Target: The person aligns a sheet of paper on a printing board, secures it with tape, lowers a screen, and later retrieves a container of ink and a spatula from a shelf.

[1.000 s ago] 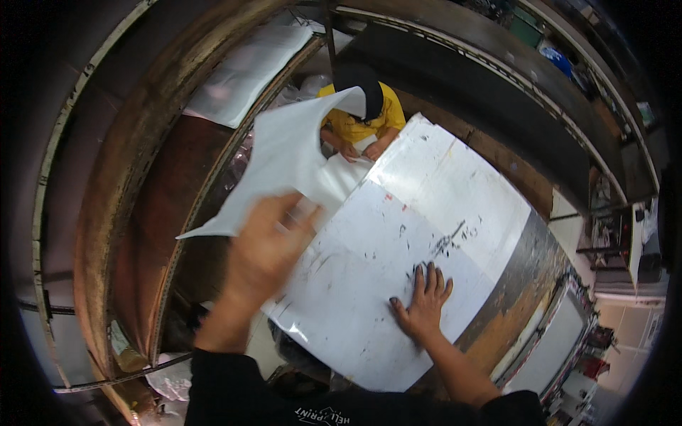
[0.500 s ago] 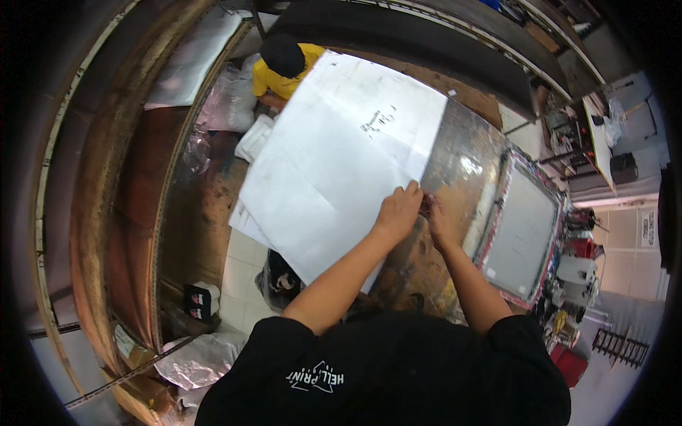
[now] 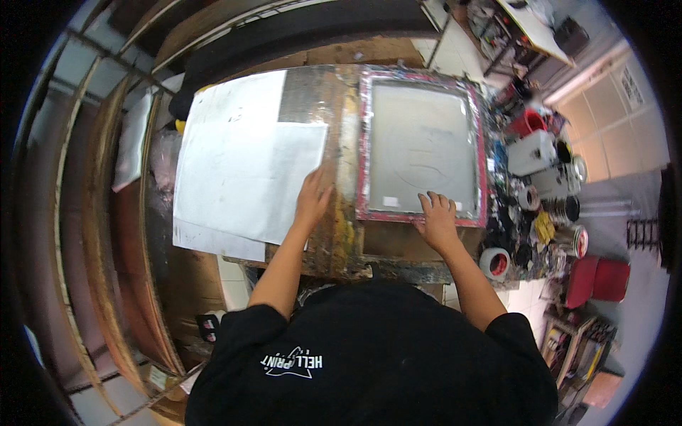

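A stack of large white paper sheets (image 3: 238,167) lies on the paint-stained worktable (image 3: 341,241). My left hand (image 3: 314,199) rests flat on the right edge of the top sheet, fingers spread. To the right sits a red-framed printing screen (image 3: 422,145) with a grey mesh. My right hand (image 3: 437,220) presses on the screen's near frame edge, fingers apart, holding nothing.
Paint pots, tins and tape rolls (image 3: 543,184) crowd the right end of the table; a roll of tape (image 3: 495,263) sits near the front corner. Curved metal drying racks (image 3: 92,213) stand on the left. A red stool (image 3: 597,280) is at the right.
My view has swung right from the paper to the screen. My right hand left the paper and moved onto the screen frame; my left hand stays on the sheet's edge.
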The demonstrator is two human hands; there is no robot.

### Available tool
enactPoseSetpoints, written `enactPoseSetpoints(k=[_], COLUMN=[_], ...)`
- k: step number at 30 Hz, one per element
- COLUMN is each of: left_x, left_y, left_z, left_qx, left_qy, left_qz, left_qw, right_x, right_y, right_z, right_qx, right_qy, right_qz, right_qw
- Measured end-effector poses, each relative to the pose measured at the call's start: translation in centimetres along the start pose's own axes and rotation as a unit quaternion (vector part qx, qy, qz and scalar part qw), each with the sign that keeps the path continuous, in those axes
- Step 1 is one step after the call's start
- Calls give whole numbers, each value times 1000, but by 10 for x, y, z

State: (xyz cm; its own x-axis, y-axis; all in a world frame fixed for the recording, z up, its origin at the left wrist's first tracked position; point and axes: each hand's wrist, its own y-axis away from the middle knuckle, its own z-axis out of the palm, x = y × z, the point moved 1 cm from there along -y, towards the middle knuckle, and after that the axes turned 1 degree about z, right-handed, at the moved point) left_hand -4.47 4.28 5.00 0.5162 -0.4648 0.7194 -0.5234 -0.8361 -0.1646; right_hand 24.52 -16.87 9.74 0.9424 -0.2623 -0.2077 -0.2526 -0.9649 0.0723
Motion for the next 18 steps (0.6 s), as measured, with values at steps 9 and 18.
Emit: enactPoseSetpoints(k=[9,18], left_x=[3,-17], left_y=[152,137], left_z=[-1,17], left_qx=[27,-19], left_qy=[-222,-328], left_qz=[-226,-263], left_qw=[948,907], right_x=[73,66], right_y=[13,7], right_z=[49,37], right_qx=[-29,-16], right_qy=[47,29], right_qz=[-130,-128], right_qw=[990,991])
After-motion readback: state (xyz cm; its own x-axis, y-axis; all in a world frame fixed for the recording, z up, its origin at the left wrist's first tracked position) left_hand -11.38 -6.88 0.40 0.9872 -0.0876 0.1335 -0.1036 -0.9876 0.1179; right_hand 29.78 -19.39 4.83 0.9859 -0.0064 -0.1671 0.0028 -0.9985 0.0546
